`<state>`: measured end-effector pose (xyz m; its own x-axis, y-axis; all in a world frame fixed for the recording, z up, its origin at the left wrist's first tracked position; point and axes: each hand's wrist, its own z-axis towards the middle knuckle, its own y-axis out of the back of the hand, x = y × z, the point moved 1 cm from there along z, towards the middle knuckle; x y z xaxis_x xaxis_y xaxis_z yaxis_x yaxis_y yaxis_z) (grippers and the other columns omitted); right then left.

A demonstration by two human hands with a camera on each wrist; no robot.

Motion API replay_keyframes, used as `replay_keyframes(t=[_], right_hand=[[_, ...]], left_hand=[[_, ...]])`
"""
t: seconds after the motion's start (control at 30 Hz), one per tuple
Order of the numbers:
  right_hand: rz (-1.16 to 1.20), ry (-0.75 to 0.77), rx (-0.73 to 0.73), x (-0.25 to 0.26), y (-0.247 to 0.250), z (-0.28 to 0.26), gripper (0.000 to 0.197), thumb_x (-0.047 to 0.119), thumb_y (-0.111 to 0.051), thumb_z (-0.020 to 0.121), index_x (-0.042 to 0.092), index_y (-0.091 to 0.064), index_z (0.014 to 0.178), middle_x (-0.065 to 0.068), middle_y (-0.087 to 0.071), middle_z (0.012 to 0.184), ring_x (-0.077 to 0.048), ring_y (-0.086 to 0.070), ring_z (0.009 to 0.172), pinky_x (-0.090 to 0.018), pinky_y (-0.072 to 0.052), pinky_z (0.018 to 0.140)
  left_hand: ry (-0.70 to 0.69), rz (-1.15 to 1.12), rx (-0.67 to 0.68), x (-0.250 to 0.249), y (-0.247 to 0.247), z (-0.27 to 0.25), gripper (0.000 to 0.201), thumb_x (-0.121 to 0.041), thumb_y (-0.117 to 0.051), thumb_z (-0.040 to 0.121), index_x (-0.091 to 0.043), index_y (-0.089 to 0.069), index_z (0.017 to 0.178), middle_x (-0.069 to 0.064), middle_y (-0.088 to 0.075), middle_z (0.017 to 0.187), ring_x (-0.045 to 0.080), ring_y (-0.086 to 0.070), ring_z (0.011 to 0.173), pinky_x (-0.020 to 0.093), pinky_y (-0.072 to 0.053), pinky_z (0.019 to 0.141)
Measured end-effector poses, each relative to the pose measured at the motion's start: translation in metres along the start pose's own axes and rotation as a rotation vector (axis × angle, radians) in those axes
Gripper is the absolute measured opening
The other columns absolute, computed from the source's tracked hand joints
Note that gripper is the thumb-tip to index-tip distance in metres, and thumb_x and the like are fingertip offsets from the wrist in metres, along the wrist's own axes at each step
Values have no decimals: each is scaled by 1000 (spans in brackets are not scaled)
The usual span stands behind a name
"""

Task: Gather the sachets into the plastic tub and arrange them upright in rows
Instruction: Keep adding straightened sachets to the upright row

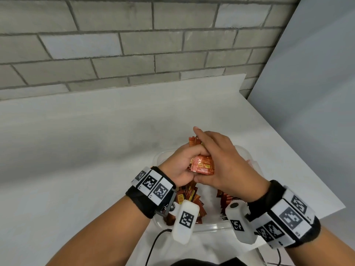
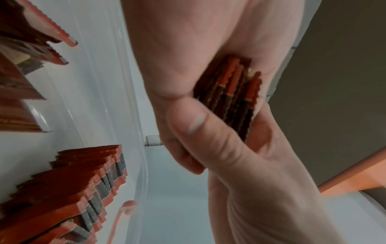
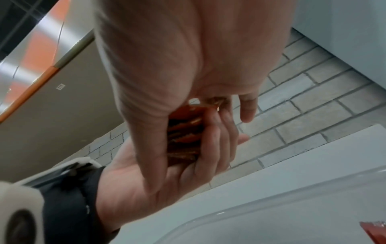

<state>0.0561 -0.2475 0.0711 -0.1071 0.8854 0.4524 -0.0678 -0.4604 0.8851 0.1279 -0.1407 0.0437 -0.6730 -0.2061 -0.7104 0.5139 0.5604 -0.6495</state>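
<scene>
A stack of red sachets is held above the clear plastic tub, clasped between both hands. My left hand curls round its left side, fingers underneath. On the right side my right hand grips it, thumb at the near edge and index finger stretched over the top. The left wrist view shows the stack's serrated edges squeezed between palm and thumb. In the right wrist view the stack sits between the two hands. Rows of upright sachets stand in the tub, left and right.
The tub stands on a white counter near its front edge, with a grey brick wall behind and a pale panel at the right. Looser sachets lean at the tub's other side. Black cables trail from the wrist cameras.
</scene>
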Motion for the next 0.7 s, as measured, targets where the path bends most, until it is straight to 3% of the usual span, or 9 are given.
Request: replay_keyframes(t=[0.13,0.27,0.4,0.5,0.63,0.7], right_hand=[[5,-54,6,-1,4,5,113,40,-83,66,34,-9,151,5,-45,126,-14,-42,116,-33,-35,102],[111,-69,55,-2,5,6,115,33,-84,67,40,-3,149,10,-40,121,-9,-42,114,-26,-39,99],[153,-70,44,-3,7,6,114,29,-84,68,41,-5,149,7,-44,124,-8,-43,115,-25,-41,98],[142,-69,35,-2,6,6,113,28,-83,68,41,-5,149,6,-45,124,-10,-44,116,-26,-42,98],[85,-59,17,-1,9,7,108,29,-82,70,34,-10,151,3,-48,127,-12,-47,117,-28,-42,98],[71,-49,22,-1,8,8,107,29,-81,71,33,-11,151,3,-48,128,-12,-47,117,-29,-42,99]], left_hand=[[15,-20,30,0,0,-1,10,-10,-59,73,-11,-69,76,6,-63,72,15,-62,68,26,-48,65],[-32,19,39,1,-2,1,8,-3,-56,73,-9,-61,77,5,-59,66,14,-61,61,23,-49,55],[-54,16,38,3,-1,2,13,-6,-61,72,-11,-62,83,4,-63,72,15,-64,68,26,-50,65],[-48,6,33,4,1,3,10,-8,-60,73,-10,-64,81,4,-63,71,15,-64,67,26,-50,64],[-3,-31,38,2,5,2,15,-19,-63,72,-13,-72,84,6,-66,82,18,-63,79,34,-46,80],[11,-7,32,2,5,2,14,-16,-60,75,-12,-67,87,6,-64,80,18,-63,77,33,-47,76]])
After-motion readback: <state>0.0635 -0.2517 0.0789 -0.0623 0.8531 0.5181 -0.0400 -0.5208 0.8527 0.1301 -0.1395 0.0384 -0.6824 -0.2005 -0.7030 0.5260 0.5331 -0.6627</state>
